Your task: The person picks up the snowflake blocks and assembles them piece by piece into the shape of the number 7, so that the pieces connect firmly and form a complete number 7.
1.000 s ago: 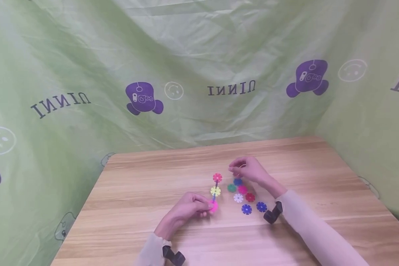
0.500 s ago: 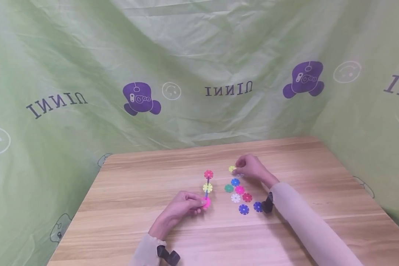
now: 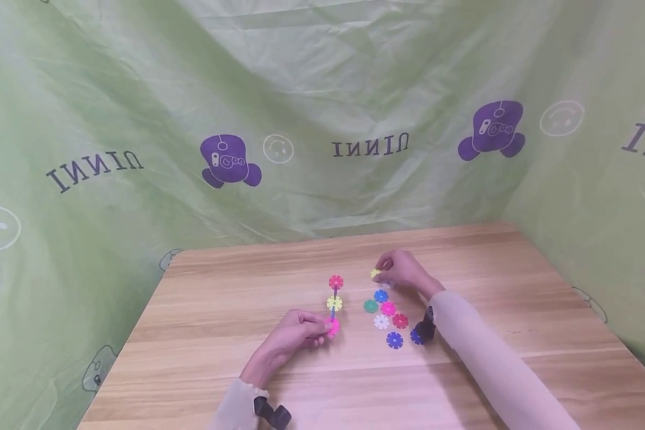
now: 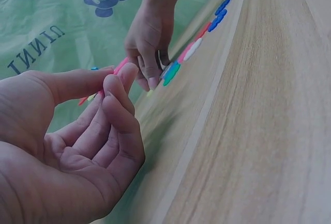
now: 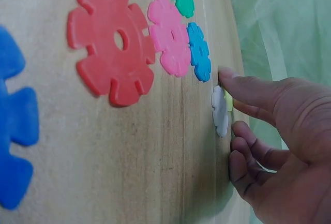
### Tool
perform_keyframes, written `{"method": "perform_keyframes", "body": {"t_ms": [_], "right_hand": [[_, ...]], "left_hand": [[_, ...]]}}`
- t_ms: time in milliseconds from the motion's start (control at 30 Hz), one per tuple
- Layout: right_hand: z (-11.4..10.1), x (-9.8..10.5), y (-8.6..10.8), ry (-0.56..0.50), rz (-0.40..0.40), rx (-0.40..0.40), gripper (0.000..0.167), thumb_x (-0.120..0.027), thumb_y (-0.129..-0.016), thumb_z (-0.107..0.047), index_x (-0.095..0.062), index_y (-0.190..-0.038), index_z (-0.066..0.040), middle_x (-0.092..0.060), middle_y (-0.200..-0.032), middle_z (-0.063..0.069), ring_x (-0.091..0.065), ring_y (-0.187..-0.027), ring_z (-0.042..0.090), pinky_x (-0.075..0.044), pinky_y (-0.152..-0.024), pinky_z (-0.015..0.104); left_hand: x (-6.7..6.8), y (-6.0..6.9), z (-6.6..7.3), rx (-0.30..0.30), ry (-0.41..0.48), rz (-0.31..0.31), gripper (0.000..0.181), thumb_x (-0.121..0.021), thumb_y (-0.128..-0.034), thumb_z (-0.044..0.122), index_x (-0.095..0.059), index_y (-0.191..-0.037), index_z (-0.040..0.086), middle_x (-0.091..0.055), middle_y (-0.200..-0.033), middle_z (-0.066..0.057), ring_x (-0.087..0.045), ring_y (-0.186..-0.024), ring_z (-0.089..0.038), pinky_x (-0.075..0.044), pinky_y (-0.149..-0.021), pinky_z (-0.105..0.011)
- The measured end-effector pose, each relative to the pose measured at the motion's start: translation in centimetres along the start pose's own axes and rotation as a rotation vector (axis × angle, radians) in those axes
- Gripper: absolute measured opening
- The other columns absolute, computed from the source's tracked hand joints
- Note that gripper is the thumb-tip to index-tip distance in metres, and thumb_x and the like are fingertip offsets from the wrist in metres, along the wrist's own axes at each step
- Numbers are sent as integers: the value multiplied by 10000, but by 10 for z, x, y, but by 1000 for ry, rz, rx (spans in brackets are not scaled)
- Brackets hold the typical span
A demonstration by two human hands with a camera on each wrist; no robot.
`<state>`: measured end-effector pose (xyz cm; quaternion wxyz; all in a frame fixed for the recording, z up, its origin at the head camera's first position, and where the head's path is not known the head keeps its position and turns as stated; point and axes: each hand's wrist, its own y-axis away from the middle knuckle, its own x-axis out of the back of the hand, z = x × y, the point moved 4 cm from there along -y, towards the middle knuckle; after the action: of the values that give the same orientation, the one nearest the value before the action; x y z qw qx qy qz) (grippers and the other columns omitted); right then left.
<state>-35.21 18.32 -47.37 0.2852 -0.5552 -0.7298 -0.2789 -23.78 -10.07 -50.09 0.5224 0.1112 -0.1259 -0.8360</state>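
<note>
Inspecting the head view, I confirm the left hand (image 3: 294,330) clamped on the pink end disc (image 3: 333,326) of a chain (image 3: 334,303) extending toward 12 o'clock; I judge five discs joined. Loose discs (image 3: 388,309) remain unjoined toward 3 o'clock on the tabletop (image 3: 204,310). Left wrist view: same pinch, chain mostly hidden. Right wrist view: right hand (image 5: 305,146) at a yellow disc (image 5: 229,101); I cannot tell whether it grips.

Pink disc (image 3: 334,326) pinched by left hand (image 3: 298,330), near end of chain (image 3: 333,313); yellow disc (image 3: 334,303) mid, red disc (image 3: 335,282) far end. Second yellow disc (image 3: 375,273) right, part-hidden, in right hand (image 3: 403,269).
</note>
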Motion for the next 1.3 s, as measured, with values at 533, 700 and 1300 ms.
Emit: {"method": "perform_keyframes", "body": {"t_ms": [533,700,1300], "right_hand": [[-3,-2,-5,-71,-4,-47,187,-840,-865,-101,-712,-984,-35,-681,-971,119,-640,-867,226,-569,-735,293],[-14,1,-4,-47,18,8,117,-824,-872,-91,-717,-910,-64,-716,-889,80,-643,-804,186,-558,-720,263],[-59,-12,68,-244,126,115,138,-833,-870,-84,-782,-996,-106,-805,-956,51,-766,-876,162,-646,-819,297]], "left_hand": [[1,-2,0,-1,21,18,265,-728,-944,88,-738,-1164,-60,-816,-973,-63,-672,-758,-54,-557,-697,-170],[1,-1,-1,3,22,25,259,-723,-944,81,-737,-1162,-59,-815,-973,-58,-671,-754,-53,-558,-697,-171],[7,0,7,-11,13,45,268,-747,-952,141,-756,-1164,-22,-797,-973,-17,-641,-766,-55,-536,-709,-190]]}}
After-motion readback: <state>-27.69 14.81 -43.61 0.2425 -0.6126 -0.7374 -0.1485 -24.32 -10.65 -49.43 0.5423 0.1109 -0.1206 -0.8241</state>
